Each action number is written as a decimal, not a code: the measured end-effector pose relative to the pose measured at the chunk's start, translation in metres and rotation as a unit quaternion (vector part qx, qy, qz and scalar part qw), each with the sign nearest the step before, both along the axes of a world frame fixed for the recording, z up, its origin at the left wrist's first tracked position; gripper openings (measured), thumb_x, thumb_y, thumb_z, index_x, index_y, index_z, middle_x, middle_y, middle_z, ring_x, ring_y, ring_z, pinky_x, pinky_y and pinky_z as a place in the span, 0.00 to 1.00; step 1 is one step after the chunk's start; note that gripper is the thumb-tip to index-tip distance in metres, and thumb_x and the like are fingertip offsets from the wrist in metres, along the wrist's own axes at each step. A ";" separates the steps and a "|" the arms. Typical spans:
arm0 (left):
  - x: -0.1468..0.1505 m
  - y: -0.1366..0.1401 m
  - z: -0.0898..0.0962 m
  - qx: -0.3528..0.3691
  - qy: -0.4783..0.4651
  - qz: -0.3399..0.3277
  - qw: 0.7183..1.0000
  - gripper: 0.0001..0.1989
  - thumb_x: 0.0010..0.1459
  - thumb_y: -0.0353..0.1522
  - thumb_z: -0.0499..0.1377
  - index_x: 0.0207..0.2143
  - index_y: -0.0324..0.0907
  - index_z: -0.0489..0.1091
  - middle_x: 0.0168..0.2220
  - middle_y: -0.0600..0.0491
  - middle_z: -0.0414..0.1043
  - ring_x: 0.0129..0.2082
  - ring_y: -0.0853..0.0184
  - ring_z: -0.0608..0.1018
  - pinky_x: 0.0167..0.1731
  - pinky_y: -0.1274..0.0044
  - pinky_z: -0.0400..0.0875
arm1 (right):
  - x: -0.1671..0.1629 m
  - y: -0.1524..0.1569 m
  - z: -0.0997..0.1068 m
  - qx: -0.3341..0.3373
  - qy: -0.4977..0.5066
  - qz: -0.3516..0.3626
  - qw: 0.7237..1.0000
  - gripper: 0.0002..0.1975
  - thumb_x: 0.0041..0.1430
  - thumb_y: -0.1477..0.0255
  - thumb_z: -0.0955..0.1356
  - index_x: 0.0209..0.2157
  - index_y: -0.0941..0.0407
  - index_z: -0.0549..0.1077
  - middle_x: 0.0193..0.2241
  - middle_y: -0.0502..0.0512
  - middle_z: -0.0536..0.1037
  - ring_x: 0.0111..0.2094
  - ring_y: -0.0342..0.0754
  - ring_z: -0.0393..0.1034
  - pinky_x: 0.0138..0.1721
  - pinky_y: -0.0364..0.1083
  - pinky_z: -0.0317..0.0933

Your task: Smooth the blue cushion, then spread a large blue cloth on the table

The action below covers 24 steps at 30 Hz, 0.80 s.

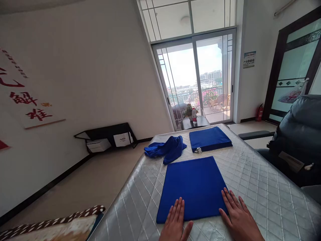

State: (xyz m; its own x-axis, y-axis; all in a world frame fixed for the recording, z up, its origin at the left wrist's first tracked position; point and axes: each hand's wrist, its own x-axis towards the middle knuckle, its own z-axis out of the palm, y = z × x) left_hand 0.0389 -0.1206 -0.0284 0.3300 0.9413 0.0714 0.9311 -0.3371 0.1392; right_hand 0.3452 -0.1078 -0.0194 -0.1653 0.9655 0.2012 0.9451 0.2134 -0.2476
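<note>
Blue cloth on a silver quilted cover.
The cover [250, 174], stitched in diamonds, spreads ahead of both hands and to either side of them. A flat blue cloth [193, 187] lies on it between and ahead of the hands, the left hand [175, 219] on its near edge, the right hand [237, 214] at its right edge. Farther ahead of the left hand sits a crumpled blue cloth [172, 147]; beyond the flat cloth, ahead of both hands, lies a neat blue stack [210, 137].
</note>
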 end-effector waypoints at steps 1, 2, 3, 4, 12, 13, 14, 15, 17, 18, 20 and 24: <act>-0.009 -0.002 -0.002 -0.004 0.000 0.024 1.000 0.34 0.67 0.49 0.42 0.67 0.41 0.36 0.69 0.48 0.39 0.68 0.54 0.51 0.64 0.60 0.55 | 0.000 0.000 0.000 0.000 -0.002 -0.001 1.000 0.35 0.65 0.48 0.53 0.66 0.53 0.53 0.67 0.52 0.50 0.67 0.56 0.44 0.66 0.62 0.43; -0.018 -0.004 -0.004 -0.004 -0.003 0.046 0.999 0.34 0.67 0.49 0.43 0.67 0.41 0.37 0.69 0.48 0.40 0.68 0.54 0.51 0.64 0.59 0.55 | 0.000 0.000 0.000 0.001 -0.004 -0.002 1.000 0.35 0.65 0.48 0.53 0.66 0.53 0.53 0.67 0.52 0.50 0.67 0.56 0.43 0.66 0.62 0.43; -0.025 -0.006 -0.006 -0.001 -0.008 0.063 0.998 0.34 0.67 0.49 0.43 0.67 0.42 0.39 0.69 0.48 0.41 0.68 0.54 0.52 0.64 0.59 0.55 | 0.000 0.000 -0.001 0.002 -0.005 -0.002 1.000 0.35 0.65 0.48 0.53 0.66 0.53 0.53 0.67 0.52 0.50 0.67 0.56 0.43 0.66 0.62 0.43; -0.031 -0.007 -0.007 0.002 -0.013 0.074 0.997 0.34 0.67 0.49 0.43 0.67 0.42 0.40 0.69 0.49 0.42 0.68 0.54 0.52 0.64 0.59 0.55 | 0.000 0.001 0.000 0.002 -0.006 -0.002 1.000 0.35 0.65 0.48 0.54 0.66 0.53 0.53 0.67 0.52 0.50 0.67 0.56 0.43 0.66 0.62 0.43; -0.036 -0.009 -0.005 0.017 -0.041 0.102 0.994 0.36 0.65 0.51 0.44 0.67 0.38 0.50 0.68 0.47 0.47 0.67 0.53 0.56 0.64 0.62 0.57 | -0.001 0.001 0.003 -0.024 -0.039 0.000 0.999 0.35 0.65 0.47 0.53 0.66 0.51 0.52 0.67 0.50 0.48 0.68 0.54 0.41 0.66 0.61 0.42; -0.036 -0.010 -0.005 0.019 -0.045 0.100 0.994 0.35 0.65 0.51 0.44 0.67 0.39 0.50 0.68 0.47 0.48 0.66 0.53 0.56 0.63 0.62 0.57 | -0.002 0.001 0.003 -0.027 -0.041 -0.001 0.999 0.35 0.65 0.47 0.52 0.66 0.52 0.52 0.67 0.50 0.48 0.68 0.54 0.41 0.66 0.61 0.42; -0.036 -0.010 -0.006 0.021 -0.048 0.099 0.994 0.35 0.65 0.51 0.44 0.67 0.39 0.50 0.68 0.47 0.48 0.66 0.53 0.56 0.63 0.61 0.57 | -0.002 0.001 0.004 -0.029 -0.044 -0.002 0.999 0.35 0.65 0.47 0.52 0.66 0.52 0.52 0.67 0.50 0.48 0.68 0.54 0.41 0.66 0.61 0.42; -0.037 -0.010 -0.007 0.021 -0.051 0.102 0.993 0.36 0.65 0.51 0.44 0.67 0.39 0.49 0.68 0.47 0.48 0.67 0.53 0.56 0.64 0.61 0.56 | -0.002 0.001 0.004 -0.032 -0.046 -0.003 0.998 0.36 0.65 0.47 0.52 0.66 0.52 0.52 0.67 0.50 0.48 0.68 0.54 0.41 0.66 0.60 0.42; -0.040 -0.009 -0.011 0.024 -0.054 0.121 0.991 0.36 0.65 0.51 0.44 0.67 0.39 0.49 0.68 0.47 0.47 0.67 0.53 0.55 0.64 0.61 0.55 | -0.003 0.001 0.006 -0.037 -0.049 -0.005 0.998 0.35 0.65 0.47 0.52 0.66 0.51 0.52 0.67 0.50 0.48 0.68 0.54 0.42 0.66 0.60 0.42; -0.042 -0.009 -0.013 0.027 -0.055 0.135 0.989 0.35 0.66 0.51 0.43 0.67 0.39 0.49 0.68 0.47 0.47 0.67 0.54 0.55 0.64 0.61 0.55 | -0.004 0.001 0.007 -0.040 -0.048 -0.007 0.998 0.35 0.64 0.47 0.52 0.66 0.51 0.52 0.67 0.50 0.48 0.68 0.54 0.42 0.66 0.60 0.43; -0.045 -0.008 -0.017 0.034 -0.057 0.155 0.986 0.34 0.67 0.49 0.42 0.67 0.39 0.49 0.68 0.47 0.47 0.67 0.54 0.55 0.64 0.61 0.55 | -0.004 0.001 0.010 -0.049 -0.043 -0.009 0.998 0.36 0.64 0.47 0.53 0.66 0.51 0.52 0.67 0.50 0.48 0.67 0.54 0.42 0.66 0.60 0.43; -0.049 -0.005 -0.024 0.038 -0.070 0.151 0.985 0.33 0.67 0.47 0.42 0.67 0.36 0.51 0.68 0.44 0.48 0.67 0.53 0.56 0.63 0.61 0.56 | -0.003 0.001 0.013 -0.073 -0.041 -0.006 0.996 0.35 0.64 0.46 0.53 0.66 0.49 0.51 0.67 0.49 0.48 0.67 0.54 0.42 0.66 0.59 0.43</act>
State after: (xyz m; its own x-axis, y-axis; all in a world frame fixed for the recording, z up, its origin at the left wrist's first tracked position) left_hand -0.0101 -0.1260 -0.0526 0.0171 0.9853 0.1702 0.9643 -0.0612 0.2578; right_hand 0.3422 -0.1071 -0.0061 -0.1641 0.9855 0.0438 0.9656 0.1695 -0.1973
